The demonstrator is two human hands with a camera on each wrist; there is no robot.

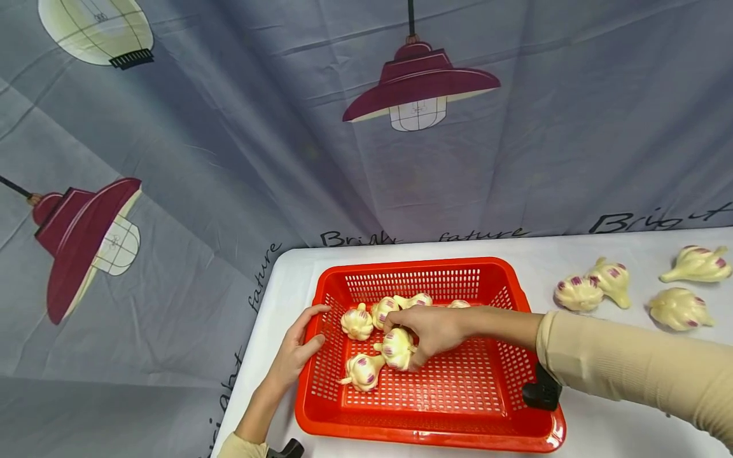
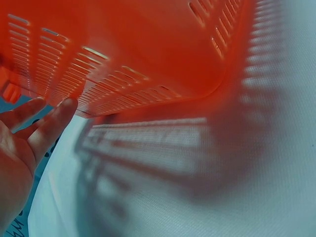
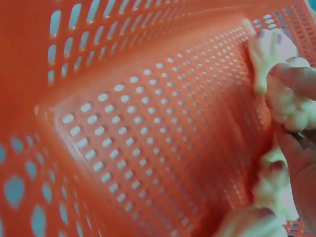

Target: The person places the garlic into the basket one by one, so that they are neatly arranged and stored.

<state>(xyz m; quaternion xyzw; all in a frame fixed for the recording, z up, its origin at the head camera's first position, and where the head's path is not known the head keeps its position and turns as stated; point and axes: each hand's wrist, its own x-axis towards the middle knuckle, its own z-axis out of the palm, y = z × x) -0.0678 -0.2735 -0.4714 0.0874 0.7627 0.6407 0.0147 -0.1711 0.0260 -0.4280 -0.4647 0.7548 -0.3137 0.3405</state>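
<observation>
Garlic bulb (image 1: 397, 348) sits pinched in right hand (image 1: 431, 333) inside red basket (image 1: 435, 425); left hand (image 1: 296, 351), fingers straight, rests against its left rim.

My head view looks down across the table (image 1: 601, 413) at the basket (image 1: 429, 420) — both wrist views sit close, left outside its wall, right inside it.

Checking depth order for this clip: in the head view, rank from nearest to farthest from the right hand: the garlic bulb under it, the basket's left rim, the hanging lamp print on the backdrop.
1. Garlic bulb, gripped by the right hand inside the basket.
2. Basket's left rim, where the left hand rests.
3. Lamp print, high on the backdrop.
</observation>
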